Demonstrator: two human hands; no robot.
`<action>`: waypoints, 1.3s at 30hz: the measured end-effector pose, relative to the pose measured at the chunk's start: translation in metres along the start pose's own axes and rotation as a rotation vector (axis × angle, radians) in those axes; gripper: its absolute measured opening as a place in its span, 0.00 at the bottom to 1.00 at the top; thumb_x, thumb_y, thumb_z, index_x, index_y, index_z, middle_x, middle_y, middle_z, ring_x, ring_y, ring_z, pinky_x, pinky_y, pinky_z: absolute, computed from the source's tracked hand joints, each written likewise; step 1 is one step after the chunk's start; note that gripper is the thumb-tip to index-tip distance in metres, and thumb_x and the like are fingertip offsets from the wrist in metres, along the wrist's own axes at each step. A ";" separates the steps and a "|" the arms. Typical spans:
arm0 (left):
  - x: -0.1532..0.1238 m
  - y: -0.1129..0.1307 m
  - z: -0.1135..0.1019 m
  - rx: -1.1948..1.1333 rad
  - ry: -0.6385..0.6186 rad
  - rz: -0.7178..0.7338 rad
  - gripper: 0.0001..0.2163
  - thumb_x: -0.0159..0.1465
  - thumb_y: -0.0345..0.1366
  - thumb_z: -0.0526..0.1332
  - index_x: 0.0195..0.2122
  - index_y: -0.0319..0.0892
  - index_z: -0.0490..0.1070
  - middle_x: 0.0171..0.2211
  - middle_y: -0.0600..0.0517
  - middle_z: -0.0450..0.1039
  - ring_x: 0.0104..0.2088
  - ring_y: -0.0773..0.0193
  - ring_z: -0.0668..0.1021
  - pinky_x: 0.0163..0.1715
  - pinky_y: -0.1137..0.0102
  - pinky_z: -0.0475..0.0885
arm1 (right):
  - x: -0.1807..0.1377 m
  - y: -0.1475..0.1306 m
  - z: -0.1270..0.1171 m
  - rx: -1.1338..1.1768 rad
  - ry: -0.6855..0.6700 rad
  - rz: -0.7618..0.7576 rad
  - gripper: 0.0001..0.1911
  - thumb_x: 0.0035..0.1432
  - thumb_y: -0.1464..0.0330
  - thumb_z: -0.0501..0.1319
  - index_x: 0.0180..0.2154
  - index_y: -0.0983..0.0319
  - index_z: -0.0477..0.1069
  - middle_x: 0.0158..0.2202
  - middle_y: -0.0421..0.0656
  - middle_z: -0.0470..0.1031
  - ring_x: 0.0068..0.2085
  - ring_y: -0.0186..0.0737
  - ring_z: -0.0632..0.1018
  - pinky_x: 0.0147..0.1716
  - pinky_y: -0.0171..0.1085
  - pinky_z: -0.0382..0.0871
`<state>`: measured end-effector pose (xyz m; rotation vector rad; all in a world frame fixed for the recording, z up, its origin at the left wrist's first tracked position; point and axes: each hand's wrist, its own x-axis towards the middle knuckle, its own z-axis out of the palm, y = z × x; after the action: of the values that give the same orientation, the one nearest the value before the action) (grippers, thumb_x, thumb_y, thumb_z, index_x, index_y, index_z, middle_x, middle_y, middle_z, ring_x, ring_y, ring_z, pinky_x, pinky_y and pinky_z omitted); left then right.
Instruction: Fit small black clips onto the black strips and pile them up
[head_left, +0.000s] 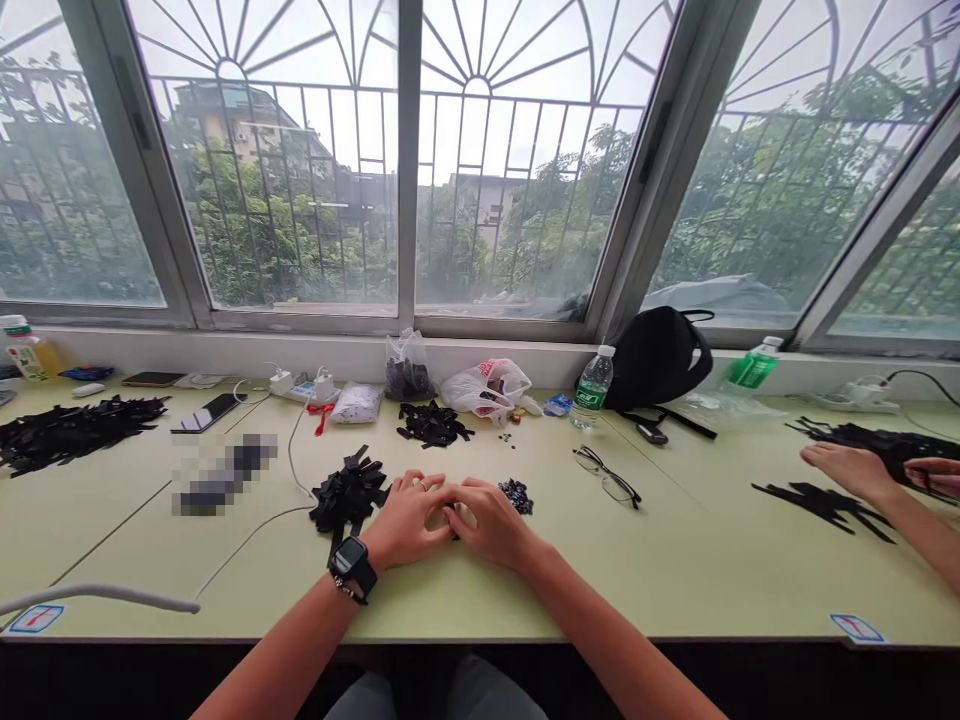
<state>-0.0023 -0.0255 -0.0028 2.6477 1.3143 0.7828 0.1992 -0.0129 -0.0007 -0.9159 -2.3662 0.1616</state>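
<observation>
Going left to right, we had a heap of black strips (75,432) at the far left of the table (660,585), well away from our grip, then a phone (206,412), a pixelated object (225,475) and a power strip (300,385), with a white cable (296,460) running down toward the front. Right against our left hand (409,520) sat a smaller black pile (349,497). That hand lay palm down with its fingers curving inward, and a watch (352,565) sat on the wrist. Our right hand (491,522) mirrored it, angled in from the other side, so the two hands met at the middle with their fingers together. We cannot tell whether they were closed on anything or only resting together. Just past the right hand lay a small heap of black beads (516,497). The table's front edge ran close below both wrists, leaving little room toward us, but there was more room to the right of the beads, before the glasses (607,476). Beyond those stood a water bottle (592,385) and a black bag (656,358). At the far right, a co-worker's hand (851,472) and second hand (934,478) reached over more black strips (821,508), well apart from ours.
</observation>
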 end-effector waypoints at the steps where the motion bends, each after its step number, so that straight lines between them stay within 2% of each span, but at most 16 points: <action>1: 0.000 0.000 0.000 0.000 0.001 -0.002 0.20 0.64 0.37 0.63 0.57 0.59 0.73 0.59 0.53 0.72 0.56 0.48 0.70 0.57 0.53 0.66 | 0.000 0.000 0.000 0.000 0.003 -0.007 0.11 0.62 0.75 0.62 0.44 0.57 0.75 0.36 0.41 0.79 0.39 0.41 0.77 0.44 0.38 0.69; 13: 0.000 0.001 0.000 -0.022 -0.022 -0.020 0.19 0.63 0.35 0.63 0.55 0.57 0.74 0.60 0.53 0.71 0.57 0.46 0.69 0.57 0.51 0.65 | 0.002 -0.002 0.003 -0.067 -0.028 -0.010 0.08 0.64 0.73 0.60 0.44 0.58 0.75 0.36 0.42 0.79 0.39 0.42 0.76 0.42 0.38 0.68; 19: 0.000 -0.002 0.003 -0.030 -0.022 -0.022 0.23 0.58 0.30 0.63 0.55 0.57 0.74 0.62 0.54 0.70 0.58 0.46 0.68 0.59 0.51 0.65 | 0.003 -0.006 0.004 -0.112 -0.046 -0.013 0.06 0.66 0.68 0.61 0.43 0.58 0.75 0.34 0.42 0.78 0.38 0.44 0.76 0.39 0.39 0.65; 25: 0.000 -0.004 0.008 -0.033 -0.012 -0.042 0.24 0.58 0.31 0.64 0.56 0.58 0.73 0.62 0.54 0.70 0.58 0.45 0.68 0.59 0.49 0.65 | 0.002 -0.006 0.005 -0.139 -0.041 -0.046 0.05 0.66 0.66 0.61 0.42 0.59 0.74 0.34 0.43 0.78 0.38 0.44 0.76 0.39 0.39 0.64; 31: 0.001 -0.003 0.007 -0.029 0.001 -0.024 0.22 0.60 0.31 0.63 0.55 0.58 0.74 0.61 0.56 0.72 0.56 0.48 0.69 0.58 0.53 0.66 | 0.002 -0.001 0.004 -0.069 -0.022 -0.076 0.04 0.68 0.68 0.59 0.43 0.58 0.72 0.39 0.43 0.79 0.40 0.43 0.76 0.43 0.40 0.67; 33: 0.002 -0.004 0.008 -0.001 0.026 -0.054 0.19 0.63 0.33 0.62 0.54 0.56 0.74 0.60 0.54 0.72 0.56 0.48 0.70 0.56 0.52 0.66 | 0.002 0.002 0.004 -0.039 0.005 -0.077 0.04 0.69 0.68 0.59 0.42 0.59 0.72 0.40 0.44 0.79 0.42 0.44 0.76 0.46 0.41 0.68; 36: 0.003 -0.008 0.012 0.073 0.095 -0.176 0.13 0.66 0.39 0.61 0.52 0.51 0.75 0.58 0.49 0.74 0.56 0.45 0.70 0.53 0.50 0.67 | 0.001 0.006 0.004 -0.028 0.057 -0.061 0.04 0.70 0.68 0.58 0.41 0.59 0.72 0.42 0.46 0.78 0.45 0.45 0.76 0.48 0.43 0.69; 39: 0.004 -0.015 0.016 0.119 0.160 -0.286 0.13 0.67 0.41 0.61 0.50 0.47 0.76 0.56 0.45 0.75 0.57 0.41 0.69 0.53 0.48 0.67 | 0.000 0.009 0.005 -0.037 0.054 -0.047 0.05 0.70 0.67 0.58 0.40 0.59 0.72 0.41 0.46 0.77 0.45 0.45 0.75 0.48 0.44 0.70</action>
<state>-0.0032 -0.0110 -0.0190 2.4405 1.7826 0.9143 0.2017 -0.0057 -0.0072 -0.8698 -2.3454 0.0736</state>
